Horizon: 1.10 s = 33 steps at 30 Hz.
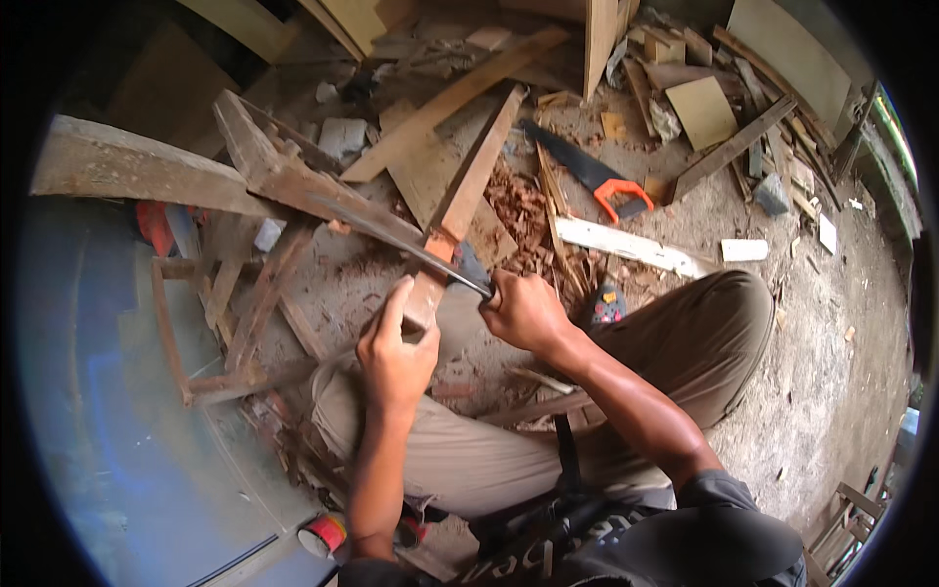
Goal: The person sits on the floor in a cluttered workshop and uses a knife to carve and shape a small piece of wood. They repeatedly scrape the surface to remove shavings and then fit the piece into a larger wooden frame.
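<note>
My left hand point(398, 357) is closed round the near end of a reddish-brown wooden batten point(481, 176), which slants away from me. A freshly cut, orange-toned patch shows on the batten a little beyond my fingers. My right hand point(523, 311) grips the dark handle of a long, narrow-bladed tool point(430, 252). Its blade crosses the batten near that cut and points to the upper left, seen almost edge-on, so I cannot tell its exact kind. Whether the blade touches the wood is unclear. Beyond the blade stands an old wooden frame point(293, 181).
A handsaw point(587, 171) with an orange handle lies beyond my right hand. Reddish wood chips point(523, 210) cover the ground near a white-painted strip point(636, 247). Scrap boards point(704, 112) pile up at the far right. A bluish panel point(127, 391) is at left.
</note>
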Tool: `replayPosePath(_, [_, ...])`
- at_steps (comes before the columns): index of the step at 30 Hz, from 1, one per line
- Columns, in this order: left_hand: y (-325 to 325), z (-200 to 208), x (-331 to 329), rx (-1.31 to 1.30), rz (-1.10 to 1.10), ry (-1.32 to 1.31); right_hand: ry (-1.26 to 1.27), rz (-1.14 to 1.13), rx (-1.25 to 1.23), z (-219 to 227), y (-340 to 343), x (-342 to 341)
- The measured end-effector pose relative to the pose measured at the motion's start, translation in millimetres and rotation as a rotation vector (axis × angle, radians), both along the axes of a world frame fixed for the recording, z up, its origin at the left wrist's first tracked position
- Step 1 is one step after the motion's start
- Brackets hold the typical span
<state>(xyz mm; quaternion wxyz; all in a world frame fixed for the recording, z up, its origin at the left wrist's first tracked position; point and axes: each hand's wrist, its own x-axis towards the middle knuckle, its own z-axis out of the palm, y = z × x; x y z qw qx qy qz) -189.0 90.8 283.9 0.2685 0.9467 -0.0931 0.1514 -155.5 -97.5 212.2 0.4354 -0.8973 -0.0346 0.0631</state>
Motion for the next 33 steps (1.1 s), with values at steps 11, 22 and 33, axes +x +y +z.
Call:
replayPosePath(11, [10.8, -11.8, 20.8, -0.6, 0.18, 0.129, 0.051, 0.028, 0.262, -29.7, -6.4, 1.3])
replayPosePath(22, [27.9, -25.7, 29.8, -0.899, 0.247, 0.284, 0.273, -0.17, 0.517, -34.1, 15.7, -7.4])
replayPosePath(33, [7.8, -20.5, 20.0, -0.896, 0.181, 0.438, 0.677, -0.16, 1.385, -45.9, 21.9, -7.8])
